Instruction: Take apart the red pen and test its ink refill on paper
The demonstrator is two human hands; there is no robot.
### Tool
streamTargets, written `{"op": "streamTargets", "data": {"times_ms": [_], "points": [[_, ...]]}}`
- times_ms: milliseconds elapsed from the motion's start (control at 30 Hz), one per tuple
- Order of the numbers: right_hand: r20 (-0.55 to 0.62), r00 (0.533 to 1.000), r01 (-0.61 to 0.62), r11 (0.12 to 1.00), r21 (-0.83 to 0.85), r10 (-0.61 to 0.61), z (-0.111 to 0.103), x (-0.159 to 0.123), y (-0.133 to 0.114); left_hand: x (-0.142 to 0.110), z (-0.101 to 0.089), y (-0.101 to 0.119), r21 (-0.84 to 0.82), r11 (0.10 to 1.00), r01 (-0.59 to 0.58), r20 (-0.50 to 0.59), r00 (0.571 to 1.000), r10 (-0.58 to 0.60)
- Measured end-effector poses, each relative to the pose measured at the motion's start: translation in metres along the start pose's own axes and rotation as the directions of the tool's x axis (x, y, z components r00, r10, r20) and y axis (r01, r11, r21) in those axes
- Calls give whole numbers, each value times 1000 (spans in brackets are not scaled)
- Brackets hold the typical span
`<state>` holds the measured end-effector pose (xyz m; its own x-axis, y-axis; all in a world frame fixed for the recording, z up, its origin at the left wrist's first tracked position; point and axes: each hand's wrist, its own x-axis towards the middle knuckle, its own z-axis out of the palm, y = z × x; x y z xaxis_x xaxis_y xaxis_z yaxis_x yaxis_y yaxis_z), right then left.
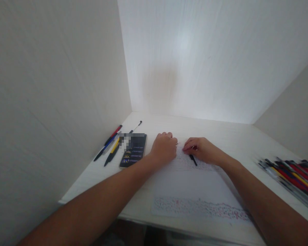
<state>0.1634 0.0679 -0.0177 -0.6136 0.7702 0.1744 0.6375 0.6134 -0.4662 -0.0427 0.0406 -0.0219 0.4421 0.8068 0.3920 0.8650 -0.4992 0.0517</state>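
Note:
My left hand rests at the top left of a paper sheet, its fingers curled closed. A thin light tip pokes out at its right side; what it belongs to is hidden. Facing it, my right hand has its thumb and fingers pinched together over the written lines. A small pale bit shows between those fingers, too small to name. Just below them is a short black pen part; whether the fingers hold it I cannot tell. Rows of small coloured marks run along the sheet's near edge.
A phone with its screen lit lies left of my left hand. Several pens lie beside it near the left wall. Many pens and pen parts are heaped at the right. White panels enclose the table.

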Motion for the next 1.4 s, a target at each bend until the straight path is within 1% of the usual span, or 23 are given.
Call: {"op": "streamTargets", "data": {"times_ms": [67, 133, 300, 533, 733, 900, 1033, 1167, 1300, 1400], "points": [[2, 1000, 9, 1000, -11, -9, 1, 0, -2, 0, 2, 3, -51, 998, -44, -10, 999, 43], [5, 1000, 14, 1000, -9, -13, 1, -1, -5, 0, 3, 6, -97, 993, -72, 2, 997, 72], [-1, 1000, -20, 999, -25, 20, 3, -1, -11, -1, 5, 11, -185, 979, -90, 28, 995, 96], [-26, 999, -22, 999, -23, 22, 7, -1, -12, -3, 8, 12, -338, 941, -20, 11, 1000, 25], [-7, 1000, -24, 994, -103, 23, 6, -1, -27, -4, 13, 11, -424, 906, 4, 0, 1000, -4], [-6, 999, -32, 996, -82, 31, 6, -1, -34, -3, 15, 9, -458, 889, 5, -9, 1000, -11], [-16, 999, -35, 996, -76, 34, 7, -1, -28, -3, 15, 9, -445, 895, 11, 0, 1000, -12], [-98, 994, -63, 996, -66, 56, 5, -1, -18, -3, 16, 10, -425, 905, 26, 4, 1000, -26], [-185, 978, -89, 996, 27, 93, 1, 0, -9, -2, 18, 9, -458, 889, 0, -54, 998, -28], [-222, 968, -93, 988, 120, 118, 0, 1, -4, 0, 18, 8, -473, 881, 17, -64, 997, -53]]}}
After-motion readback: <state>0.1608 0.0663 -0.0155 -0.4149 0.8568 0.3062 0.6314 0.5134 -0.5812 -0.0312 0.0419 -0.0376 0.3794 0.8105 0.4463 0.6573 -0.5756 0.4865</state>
